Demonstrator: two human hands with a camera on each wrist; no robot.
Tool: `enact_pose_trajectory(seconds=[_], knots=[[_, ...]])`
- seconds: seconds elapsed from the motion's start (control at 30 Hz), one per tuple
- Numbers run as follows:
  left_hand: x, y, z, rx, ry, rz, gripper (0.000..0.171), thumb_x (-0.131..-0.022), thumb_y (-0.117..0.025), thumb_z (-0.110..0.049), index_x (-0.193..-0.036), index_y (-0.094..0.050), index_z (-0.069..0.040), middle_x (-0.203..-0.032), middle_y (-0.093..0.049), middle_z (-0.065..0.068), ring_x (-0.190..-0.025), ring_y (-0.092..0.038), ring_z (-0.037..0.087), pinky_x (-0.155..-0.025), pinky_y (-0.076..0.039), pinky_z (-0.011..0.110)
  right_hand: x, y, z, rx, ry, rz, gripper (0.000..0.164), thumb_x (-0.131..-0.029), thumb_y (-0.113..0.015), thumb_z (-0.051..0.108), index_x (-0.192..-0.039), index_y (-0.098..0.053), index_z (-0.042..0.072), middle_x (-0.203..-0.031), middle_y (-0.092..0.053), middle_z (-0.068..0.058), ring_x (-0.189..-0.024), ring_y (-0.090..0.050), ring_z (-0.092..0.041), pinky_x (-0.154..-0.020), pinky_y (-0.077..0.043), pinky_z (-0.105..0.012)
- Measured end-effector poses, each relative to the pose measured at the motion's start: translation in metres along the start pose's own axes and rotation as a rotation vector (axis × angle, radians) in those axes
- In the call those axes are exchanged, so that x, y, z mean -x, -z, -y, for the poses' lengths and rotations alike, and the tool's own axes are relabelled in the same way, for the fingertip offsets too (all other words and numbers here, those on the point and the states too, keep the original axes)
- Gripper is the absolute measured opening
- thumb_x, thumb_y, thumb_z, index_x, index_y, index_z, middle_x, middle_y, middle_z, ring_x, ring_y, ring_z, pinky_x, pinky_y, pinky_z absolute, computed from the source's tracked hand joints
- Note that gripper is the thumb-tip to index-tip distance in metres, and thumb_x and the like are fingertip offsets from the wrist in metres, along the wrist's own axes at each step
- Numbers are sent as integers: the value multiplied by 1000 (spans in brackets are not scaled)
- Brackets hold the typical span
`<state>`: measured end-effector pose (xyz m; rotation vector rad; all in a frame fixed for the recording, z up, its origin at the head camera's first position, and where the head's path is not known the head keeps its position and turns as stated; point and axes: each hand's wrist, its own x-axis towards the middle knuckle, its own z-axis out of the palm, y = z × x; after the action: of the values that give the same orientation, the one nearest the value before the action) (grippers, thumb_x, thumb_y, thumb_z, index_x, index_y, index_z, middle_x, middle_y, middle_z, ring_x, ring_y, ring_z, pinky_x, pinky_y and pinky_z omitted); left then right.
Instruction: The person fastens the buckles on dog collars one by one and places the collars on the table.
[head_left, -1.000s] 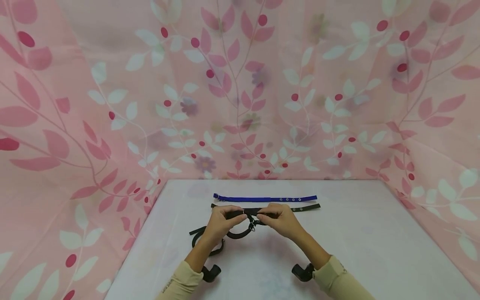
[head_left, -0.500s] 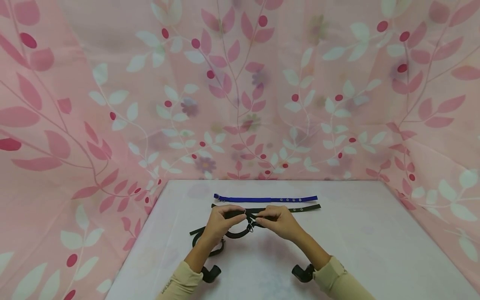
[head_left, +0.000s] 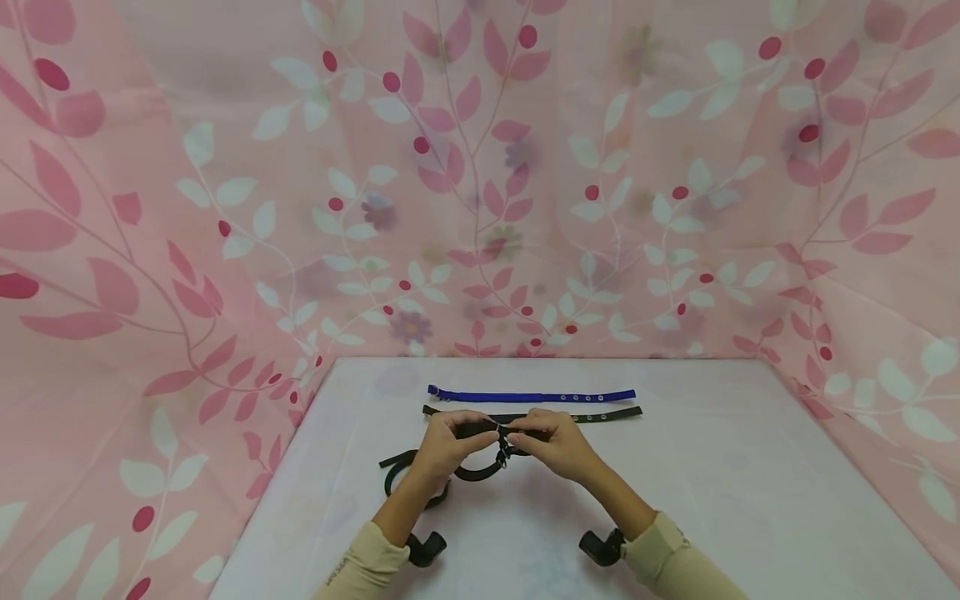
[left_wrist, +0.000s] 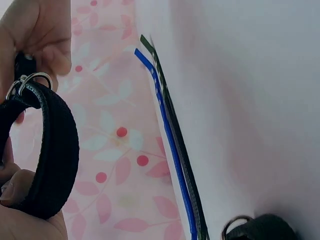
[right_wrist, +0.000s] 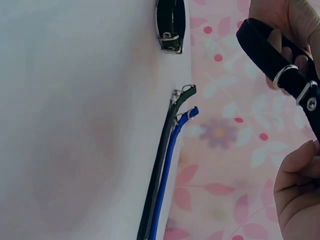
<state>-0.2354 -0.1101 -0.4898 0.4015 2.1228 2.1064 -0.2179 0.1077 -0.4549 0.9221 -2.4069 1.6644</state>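
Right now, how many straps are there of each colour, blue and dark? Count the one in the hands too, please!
Blue: 1, the stretched-out blue strap
Dark: 3, the held dark strap, the stretched-out dark strap and the looped dark strap lying down
Total: 4 straps

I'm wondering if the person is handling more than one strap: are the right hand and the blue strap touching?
Apart. The right wrist view shows pink floral cloth between the right hand and the blue strap.

Muted diffuse light, soft shadows on the table (head_left: 750,483), fine detail blurred
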Motion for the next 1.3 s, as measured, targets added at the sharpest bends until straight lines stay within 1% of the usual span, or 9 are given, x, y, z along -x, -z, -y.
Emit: enact_pose_trajectory(seconds=[0.17, 0.33, 0.47, 0.57, 0.77, 0.93, 1.07, 1.2, 1.3], knots=[[0, -3, -1, -3, -41, 21, 28, -86, -77, -13, -109, -71, 2, -102, -73, 6, -94, -67, 17, -83, -54, 29, -4, -4, 7, 47, 7, -13, 15, -90, -71, 9, -104, -76, 3, -83, -65, -8, -70, -49, -7, -58, -46, -22], [0, 2, -1, -20, -18, -28, 28, -86, -78, -20, -108, -73, -5, -89, -70, 0, -74, -56, 11, -62, -46, 24, 0, 0, 9, 37, -56, -80, 21, -91, -70, 8, -110, -72, 1, -94, -69, -10, -76, -57, -6, -62, -54, -25], [-1, 8, -3, -10, -8, -78, 27, -84, -80, -22, -106, -74, -6, -80, -64, -2, -65, -46, 11, -53, -38, 23, 2, 6, 8, -17, -84, -135, 19, -93, -67, 5, -110, -72, -2, -91, -69, -14, -71, -58, -9, -59, -58, -35], [-1, 9, -5, 8, -3, -79, 29, -84, -80, -22, -107, -74, -4, -79, -62, -3, -65, -46, 11, -53, -37, 22, 1, 8, 8, -37, -69, -143, 19, -92, -67, 5, -109, -73, -3, -87, -68, -15, -68, -58, -10, -60, -58, -36], [0, 8, -5, 9, 11, -84, 29, -84, -80, -19, -107, -73, -3, -83, -66, -3, -68, -49, 12, -54, -38, 22, 0, 6, 8, -46, -58, -133, 18, -91, -69, 3, -106, -74, -5, -87, -67, -15, -66, -56, -9, -57, -55, -28], [2, 7, -4, -8, 26, -92, 29, -83, -81, -17, -107, -73, -3, -86, -68, -2, -70, -50, 12, -56, -40, 23, -2, 1, -16, -17, -71, -132, 18, -90, -70, 4, -106, -75, -3, -90, -69, -16, -65, -56, -8, -55, -53, -25], [2, 6, -4, -15, 25, -96, 30, -83, -81, -16, -107, -72, -2, -85, -68, -2, -71, -50, 12, -56, -40, 24, -3, -3, -29, -13, -67, -138, 18, -89, -73, 8, -105, -77, 3, -91, -70, -12, -63, -55, -7, -53, -51, -23], [2, 5, -3, -16, 20, -83, 28, -83, -81, -17, -106, -73, -3, -86, -67, -2, -72, -51, 13, -57, -40, 25, -3, -8, -29, -11, -39, -139, 18, -88, -75, 11, -105, -78, 6, -88, -70, -7, -63, -54, -7, -52, -49, -23], [1, 3, 0, -11, 15, -61, 27, -83, -81, -18, -105, -73, -5, -87, -67, -1, -74, -50, 14, -59, -39, 26, -3, -13, -28, 40, 1, -113, 18, -88, -75, 15, -104, -78, 9, -85, -69, -2, -65, -53, -7, -55, -50, -23]])
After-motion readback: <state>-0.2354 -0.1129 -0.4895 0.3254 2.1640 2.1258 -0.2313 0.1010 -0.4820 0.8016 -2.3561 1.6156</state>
